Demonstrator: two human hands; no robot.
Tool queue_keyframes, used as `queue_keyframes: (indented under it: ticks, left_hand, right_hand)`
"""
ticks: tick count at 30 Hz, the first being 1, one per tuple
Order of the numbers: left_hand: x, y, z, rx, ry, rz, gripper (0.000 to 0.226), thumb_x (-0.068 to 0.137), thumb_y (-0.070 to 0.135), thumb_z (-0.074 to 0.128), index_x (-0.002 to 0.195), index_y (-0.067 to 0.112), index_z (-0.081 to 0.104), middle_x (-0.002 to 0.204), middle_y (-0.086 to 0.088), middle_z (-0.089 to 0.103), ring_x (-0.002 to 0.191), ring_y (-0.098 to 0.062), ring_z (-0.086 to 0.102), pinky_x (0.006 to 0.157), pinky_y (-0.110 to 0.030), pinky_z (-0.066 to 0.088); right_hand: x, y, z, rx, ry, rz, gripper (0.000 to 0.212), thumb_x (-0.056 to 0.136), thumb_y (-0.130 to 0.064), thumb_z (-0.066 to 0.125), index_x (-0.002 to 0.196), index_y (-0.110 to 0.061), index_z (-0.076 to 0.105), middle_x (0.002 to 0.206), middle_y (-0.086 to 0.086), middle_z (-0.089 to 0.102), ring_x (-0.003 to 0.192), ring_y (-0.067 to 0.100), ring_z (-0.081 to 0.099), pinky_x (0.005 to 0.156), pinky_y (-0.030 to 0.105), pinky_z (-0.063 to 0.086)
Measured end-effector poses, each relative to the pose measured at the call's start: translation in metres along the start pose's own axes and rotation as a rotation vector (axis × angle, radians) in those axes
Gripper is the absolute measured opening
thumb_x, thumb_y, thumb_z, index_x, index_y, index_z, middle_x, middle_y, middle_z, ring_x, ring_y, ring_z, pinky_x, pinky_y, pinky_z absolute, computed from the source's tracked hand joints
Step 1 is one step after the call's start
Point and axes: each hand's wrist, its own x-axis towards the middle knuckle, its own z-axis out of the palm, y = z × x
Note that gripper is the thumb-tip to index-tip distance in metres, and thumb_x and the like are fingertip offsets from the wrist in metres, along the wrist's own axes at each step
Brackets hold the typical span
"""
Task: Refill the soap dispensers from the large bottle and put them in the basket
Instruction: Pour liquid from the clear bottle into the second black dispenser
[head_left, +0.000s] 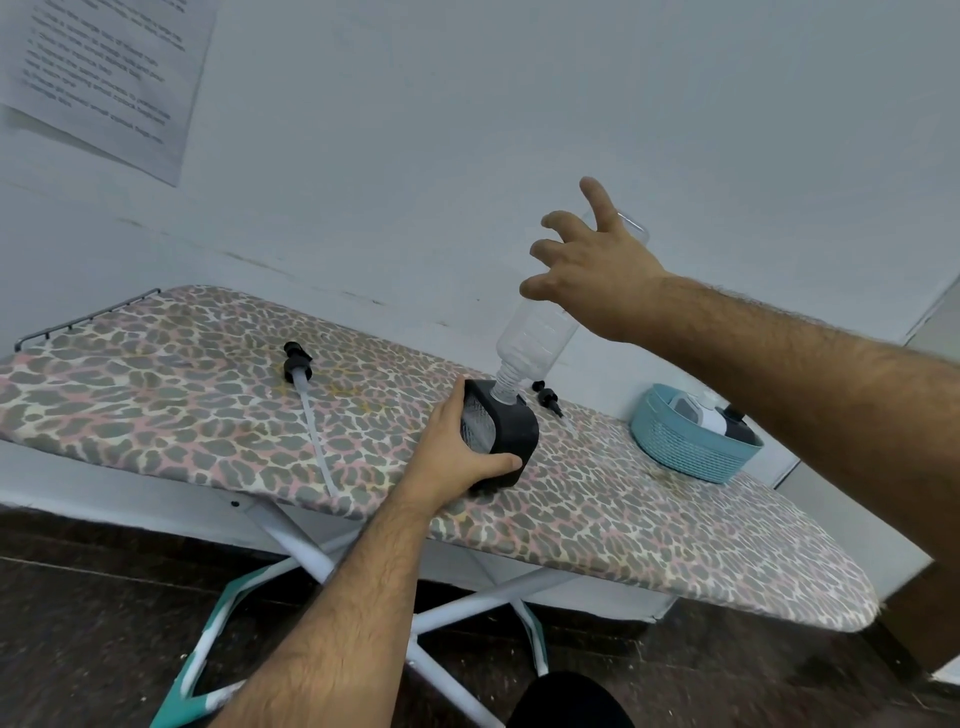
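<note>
Our left hand (457, 457) grips the black dispenser (501, 434), which stands upright on the patterned surface (208, 415). Our right hand (592, 265) holds the clear bottle (537, 338) inverted, fingers partly spread, its neck in the dispenser's opening. The blue basket (685, 441) sits to the right, holding another dispenser.

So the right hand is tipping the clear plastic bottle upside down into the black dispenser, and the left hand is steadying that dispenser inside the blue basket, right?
Not quite. In the head view the left hand steadies the black square dispenser on the leopard-print ironing board, not inside the blue woven basket, which sits apart to the right. The right hand does tip the clear plastic bottle neck-down into it.
</note>
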Motion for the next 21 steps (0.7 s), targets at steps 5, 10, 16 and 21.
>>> queue_keyframes:
  ticks: [5, 10, 16, 21]
  left_hand:
    - [0.000, -0.001, 0.000, -0.005, 0.003, 0.005, 0.130, 0.062, 0.038, 0.092, 0.160, 0.029, 0.008, 0.158, 0.006, 0.027, 0.143, -0.014, 0.031, 0.120, -0.044, 0.030]
    - [0.001, -0.002, 0.002, -0.008, -0.002, 0.011, 0.129, 0.062, 0.038, 0.092, 0.160, 0.028, 0.008, 0.158, 0.005, 0.028, 0.142, -0.014, 0.032, 0.120, -0.042, 0.030]
    - [0.001, -0.005, 0.003, -0.037, 0.003, 0.005, 0.130, 0.061, 0.036, 0.093, 0.160, 0.029, 0.009, 0.156, 0.007, 0.029, 0.141, -0.013, 0.033, 0.119, -0.039, 0.031]
    - [0.001, -0.004, 0.004, -0.035, -0.005, 0.005, 0.130, 0.062, 0.037, 0.093, 0.160, 0.030, 0.007, 0.158, 0.007, 0.027, 0.142, -0.014, 0.031, 0.119, -0.040, 0.031]
  right_hand:
    - [0.002, 0.000, 0.000, -0.012, -0.001, -0.008, 0.048, 0.088, -0.020, 0.070, 0.129, -0.039, 0.054, 0.134, 0.003, 0.054, 0.140, 0.035, 0.032, 0.112, 0.070, 0.001]
    - [0.003, -0.001, -0.002, -0.038, 0.005, -0.028, 0.048, 0.086, -0.020, 0.073, 0.127, -0.038, 0.056, 0.131, 0.003, 0.056, 0.139, 0.037, 0.032, 0.112, 0.070, 0.002]
    - [0.006, -0.002, -0.002, -0.038, 0.024, -0.055, 0.047, 0.086, -0.019, 0.073, 0.127, -0.038, 0.056, 0.128, 0.002, 0.057, 0.138, 0.036, 0.034, 0.112, 0.069, 0.002]
    - [0.001, 0.003, 0.009, 0.031, 0.016, -0.027, 0.051, 0.086, -0.016, 0.070, 0.129, -0.040, 0.053, 0.133, 0.002, 0.055, 0.140, 0.035, 0.032, 0.112, 0.069, 0.001]
